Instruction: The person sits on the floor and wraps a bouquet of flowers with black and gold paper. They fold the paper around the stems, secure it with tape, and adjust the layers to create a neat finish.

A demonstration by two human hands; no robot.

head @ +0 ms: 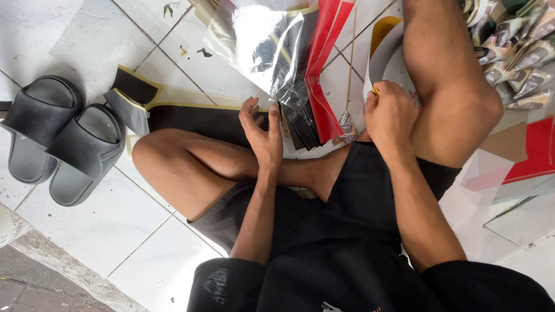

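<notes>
I sit cross-legged on a white tiled floor. My left hand (263, 130) hovers open, fingers spread, just above a black sheet with a yellow border (196, 118) and beside a stack of black and red glossy sheets (306, 98). My right hand (390, 115) is closed on a small yellow-tipped tool (374, 91), held against a white sheet with a yellow curve (384, 43). What kind of tool it is cannot be made out.
A pair of dark grey slide sandals (55, 136) lies at the left. Several small shiny packets (520, 52) are piled at the upper right. A red and brown sheet (529, 147) lies at the right, and clear film (243, 34) at the top.
</notes>
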